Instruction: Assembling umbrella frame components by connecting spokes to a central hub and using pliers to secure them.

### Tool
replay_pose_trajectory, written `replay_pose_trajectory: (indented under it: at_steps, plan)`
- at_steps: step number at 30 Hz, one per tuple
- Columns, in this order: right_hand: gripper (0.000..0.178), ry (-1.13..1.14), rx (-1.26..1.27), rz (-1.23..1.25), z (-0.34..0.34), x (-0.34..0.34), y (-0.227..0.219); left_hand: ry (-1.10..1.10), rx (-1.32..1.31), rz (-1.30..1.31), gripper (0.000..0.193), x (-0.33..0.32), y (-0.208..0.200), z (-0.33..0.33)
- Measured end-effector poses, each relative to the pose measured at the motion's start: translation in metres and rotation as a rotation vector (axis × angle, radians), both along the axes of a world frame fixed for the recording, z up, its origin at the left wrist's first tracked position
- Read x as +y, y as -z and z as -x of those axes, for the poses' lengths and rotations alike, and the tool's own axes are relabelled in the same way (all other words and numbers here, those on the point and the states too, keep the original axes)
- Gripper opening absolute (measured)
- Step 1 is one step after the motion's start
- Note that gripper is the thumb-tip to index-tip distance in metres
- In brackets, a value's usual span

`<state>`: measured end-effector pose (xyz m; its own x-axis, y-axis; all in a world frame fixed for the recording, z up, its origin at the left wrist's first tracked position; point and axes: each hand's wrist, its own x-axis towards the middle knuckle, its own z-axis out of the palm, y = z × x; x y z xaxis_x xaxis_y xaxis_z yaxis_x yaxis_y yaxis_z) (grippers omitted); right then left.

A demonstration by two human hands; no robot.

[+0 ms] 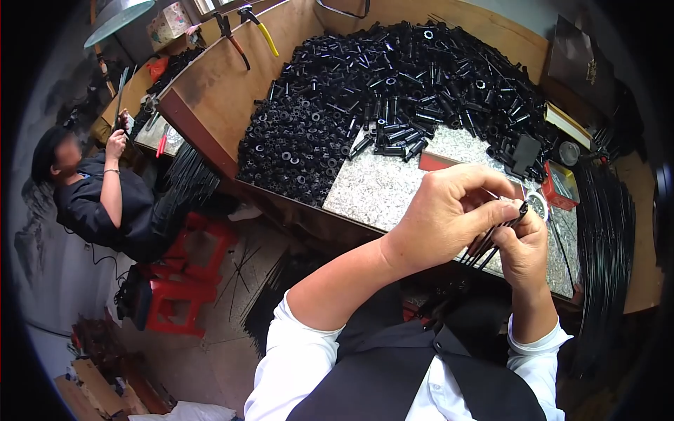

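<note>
Black thin rods (491,238), bunched, pinched by two hands (484,224)

floral box (167,23): small squarish carton, pale with pink and green print, top left on the far bench beside the lamp shade
red box (562,185): small open box, red walls, yellowish inside, right end of the stone slab, just right of the hands
dark bag (580,62): flat dark brown package, glossy, small gold mark on its face, leaning at the table's far right corner
cardboard cartons (95,389): plain brown, open flaps, on the floor at lower left
screens: none in view
signs: none in view
printing on the boxes: too small to tell
</note>
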<state>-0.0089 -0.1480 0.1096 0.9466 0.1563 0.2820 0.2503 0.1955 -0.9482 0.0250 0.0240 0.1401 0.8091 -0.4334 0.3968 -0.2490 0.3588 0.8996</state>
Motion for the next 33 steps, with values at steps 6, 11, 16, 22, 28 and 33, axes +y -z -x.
replay_pose_trajectory:
  at_steps: [6,11,16,22,28,33]
  plan:
    - [0.026,0.125,0.066,0.017,-0.014,-0.009,0.008,-0.798,-0.569,-0.468,0.021,0.054,0.056,-0.069]
    - [0.03,0.149,0.052,0.013,-0.016,-0.01,0.008,-1.13,-0.527,-1.271,0.015,0.147,0.121,-0.122]
    - [0.031,0.182,0.047,0.035,-0.012,-0.005,0.004,-1.081,-0.601,-1.38,0.018,0.168,0.141,-0.129]
    - [0.026,0.191,0.048,0.012,-0.013,-0.015,0.004,-1.076,-0.71,-1.271,0.016,0.161,0.133,-0.127]
    - [0.02,0.127,0.065,-0.043,-0.009,-0.022,0.003,-0.959,-0.401,-0.608,0.013,0.127,0.095,-0.107]
    - [0.022,0.113,-0.005,-0.029,0.006,-0.021,-0.001,-0.998,-0.504,-0.649,0.013,0.129,0.092,-0.109]
